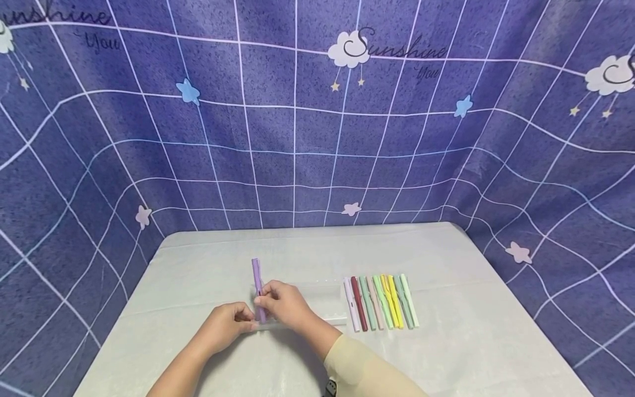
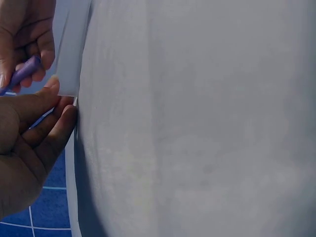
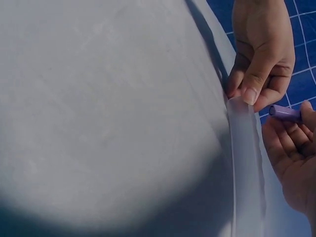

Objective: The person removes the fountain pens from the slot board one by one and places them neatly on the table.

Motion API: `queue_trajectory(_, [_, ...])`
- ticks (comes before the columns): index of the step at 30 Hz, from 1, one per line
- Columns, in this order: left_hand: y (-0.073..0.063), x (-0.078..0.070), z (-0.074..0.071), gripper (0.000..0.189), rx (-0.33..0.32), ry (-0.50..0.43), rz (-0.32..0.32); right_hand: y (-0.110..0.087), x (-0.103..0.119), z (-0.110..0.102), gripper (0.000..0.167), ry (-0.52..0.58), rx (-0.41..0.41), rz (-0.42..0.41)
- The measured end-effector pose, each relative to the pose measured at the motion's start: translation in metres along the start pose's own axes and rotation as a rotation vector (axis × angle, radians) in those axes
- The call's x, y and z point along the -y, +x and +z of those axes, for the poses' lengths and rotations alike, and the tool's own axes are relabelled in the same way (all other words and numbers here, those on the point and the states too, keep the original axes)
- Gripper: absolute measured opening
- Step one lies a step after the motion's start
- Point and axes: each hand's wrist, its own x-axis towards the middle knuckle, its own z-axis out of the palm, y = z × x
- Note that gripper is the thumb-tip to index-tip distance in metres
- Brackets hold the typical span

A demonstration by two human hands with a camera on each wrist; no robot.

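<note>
My right hand pinches a purple pen between thumb and fingers, and the pen stands nearly upright over the left end of a clear plastic case. At that case's front left corner, my left hand grips the edge. In the left wrist view, the left thumb and fingers lie on either side of the case's end, with the purple pen close by in the right hand. The right wrist view shows one end of the pen beside the case's frosted wall.
To the right of the case, several capped pens lie side by side in a row: a lavender pen, a dark red pen, then green, pinkish and yellow ones. A pale cloth covers the table. Behind it hangs a blue gridded curtain.
</note>
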Motion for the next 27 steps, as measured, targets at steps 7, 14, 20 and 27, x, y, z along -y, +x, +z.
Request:
queue_trajectory(7, [0.002, -0.001, 0.0, 0.012, -0.01, 0.008, 0.0, -0.003, -0.004, -0.002, 0.014, 0.162, 0.045, 0.052])
queue_trajectory(14, [0.0, -0.005, -0.001, 0.011, -0.008, 0.012, -0.011, -0.006, -0.008, -0.007, 0.017, 0.206, 0.076, 0.069])
queue_trajectory(20, [0.0, -0.006, 0.001, 0.011, -0.021, 0.022, -0.017, -0.011, -0.012, -0.01, 0.015, 0.199, 0.056, 0.068])
queue_trajectory(27, [0.0, -0.003, 0.002, 0.012, -0.018, 0.031, -0.015, -0.018, -0.016, -0.017, 0.015, 0.186, 0.033, 0.057])
